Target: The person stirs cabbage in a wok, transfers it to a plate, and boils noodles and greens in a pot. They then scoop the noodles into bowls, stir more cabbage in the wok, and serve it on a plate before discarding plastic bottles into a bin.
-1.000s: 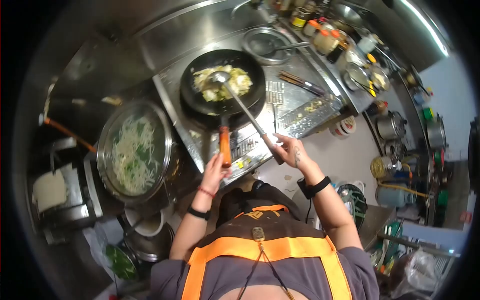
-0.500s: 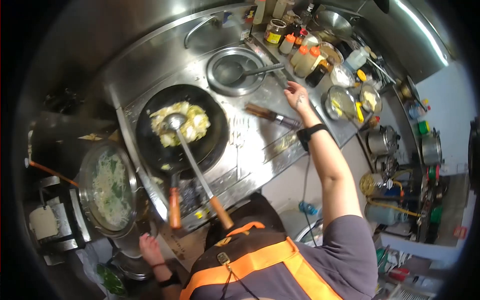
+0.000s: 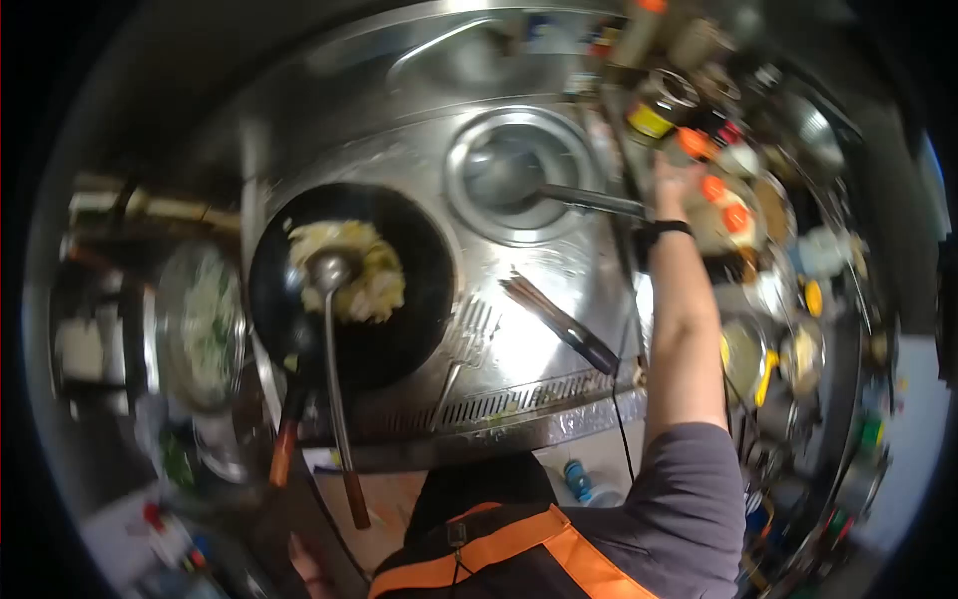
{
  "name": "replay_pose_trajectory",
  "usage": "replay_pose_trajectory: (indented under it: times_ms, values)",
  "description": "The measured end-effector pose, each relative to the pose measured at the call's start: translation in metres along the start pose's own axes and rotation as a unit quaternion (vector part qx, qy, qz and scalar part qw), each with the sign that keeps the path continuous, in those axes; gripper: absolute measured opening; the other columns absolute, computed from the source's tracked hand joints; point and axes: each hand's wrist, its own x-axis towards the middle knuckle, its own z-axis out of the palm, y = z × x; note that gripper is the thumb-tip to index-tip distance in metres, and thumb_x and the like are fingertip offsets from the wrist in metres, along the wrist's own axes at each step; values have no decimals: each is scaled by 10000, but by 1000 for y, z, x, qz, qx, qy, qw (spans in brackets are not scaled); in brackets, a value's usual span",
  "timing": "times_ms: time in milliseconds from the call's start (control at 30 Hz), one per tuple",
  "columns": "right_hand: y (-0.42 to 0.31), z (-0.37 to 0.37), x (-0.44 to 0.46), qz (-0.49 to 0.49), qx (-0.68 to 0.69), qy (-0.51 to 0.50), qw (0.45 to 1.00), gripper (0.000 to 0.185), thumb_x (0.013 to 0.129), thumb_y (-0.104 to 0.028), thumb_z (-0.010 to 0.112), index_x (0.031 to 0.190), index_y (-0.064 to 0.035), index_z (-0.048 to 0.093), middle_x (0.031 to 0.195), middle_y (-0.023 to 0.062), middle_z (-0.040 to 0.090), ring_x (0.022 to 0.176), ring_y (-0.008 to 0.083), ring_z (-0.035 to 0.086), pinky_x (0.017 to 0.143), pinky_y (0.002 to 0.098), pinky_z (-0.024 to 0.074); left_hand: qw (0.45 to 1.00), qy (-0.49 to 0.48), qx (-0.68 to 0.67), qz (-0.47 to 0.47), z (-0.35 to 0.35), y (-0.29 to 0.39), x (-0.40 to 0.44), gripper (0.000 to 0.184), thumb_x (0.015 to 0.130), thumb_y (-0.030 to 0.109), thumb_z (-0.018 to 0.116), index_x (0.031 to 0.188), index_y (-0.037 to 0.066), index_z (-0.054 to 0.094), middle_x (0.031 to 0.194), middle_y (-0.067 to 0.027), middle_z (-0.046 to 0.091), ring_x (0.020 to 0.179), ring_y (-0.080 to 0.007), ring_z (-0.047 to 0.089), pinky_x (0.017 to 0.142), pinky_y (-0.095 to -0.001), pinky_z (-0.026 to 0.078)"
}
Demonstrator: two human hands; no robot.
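Okay, right hand (image 3: 673,184) is nearer: orange-capped bottles (image 3: 713,189) stand just beside it, on its right, caps up. Blur hides whether it grips one. Left hand (image 3: 303,559) hangs low, well apart, grip unclear.

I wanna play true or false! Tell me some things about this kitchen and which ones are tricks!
1. The ladle rests in the wok. True.
2. The wok is empty. False: food lies in it.
3. The right hand is by the orange-topped bottles. True.
4. The left hand grips the wok's handle. False: that hand is apart from the handle.
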Motion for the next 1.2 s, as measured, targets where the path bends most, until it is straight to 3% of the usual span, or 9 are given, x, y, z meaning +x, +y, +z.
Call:
replay_pose_trajectory:
  times_ms: [67,100,167,400,567,767,1000,1100,1200]
  values:
    - [0,-30,55,93,-44,-39,994,571,877,-475,473,1349,-166,387,1335,55,455,1243,275,410,1052,554,254,997,24,1,-68,25,40,-44,244,957,344,506,877,114,525,575,23,456,467,-103,422,421,-264,353]
    - [-4,-28,57,17,-271,-68,960,606,838,-405,548,1354,-140,373,1322,103,464,1225,299,434,1044,539,290,995,57,0,-86,32,45,-53,237,955,344,510,884,117,523,563,21,449,465,-107,428,419,-263,355]
    - [-9,-29,56,-169,-641,-104,741,721,759,-263,697,1365,-88,346,1296,200,482,1189,348,483,1029,509,361,991,61,-47,-109,36,45,-64,229,951,348,521,936,119,527,583,4,478,485,-119,473,432,-260,377]
    - [-15,25,-18,-198,-604,-68,769,709,690,-142,810,1267,-13,419,1186,155,568,1045,275,572,926,372,454,979,-28,24,-202,62,42,-79,334,949,337,524,1157,76,516,812,-74,616,646,-173,624,556,-288,491]
    - [-30,62,-59,-274,-610,-238,704,636,693,-103,809,1220,-16,463,1147,115,590,994,242,595,877,316,475,970,-126,137,-154,66,3,-56,347,924,273,554,1181,43,512,818,-87,616,663,-176,631,589,-298,514]
    - [-59,185,-300,-477,-708,-433,289,690,579,-66,758,1229,-217,584,1122,120,555,1087,302,523,1032,506,323,950,-201,235,-47,72,-10,-18,369,893,236,594,1179,13,526,859,-113,630,682,-191,644,634,-317,531]
    - [0,200,-460,-507,-701,-498,58,361,836,-148,455,1132,-223,647,1082,104,547,1098,255,493,1127,473,196,921,-270,260,109,35,-64,39,396,893,233,606,1203,6,511,896,-129,618,765,-185,618,698,-317,516]
    - [12,200,-472,-470,-754,-453,71,373,780,-194,578,1144,-246,637,1096,112,541,1095,262,491,1104,482,223,966,-239,96,14,-2,-74,41,385,892,211,615,1203,8,513,908,-112,601,791,-180,597,709,-317,501]
    - [2,188,-498,-324,-812,-417,248,503,683,-185,717,1177,-208,625,1020,104,557,1041,294,521,1014,448,353,969,-183,166,21,-47,-149,67,346,882,186,620,1161,-2,537,926,-98,601,803,-192,598,717,-316,498]
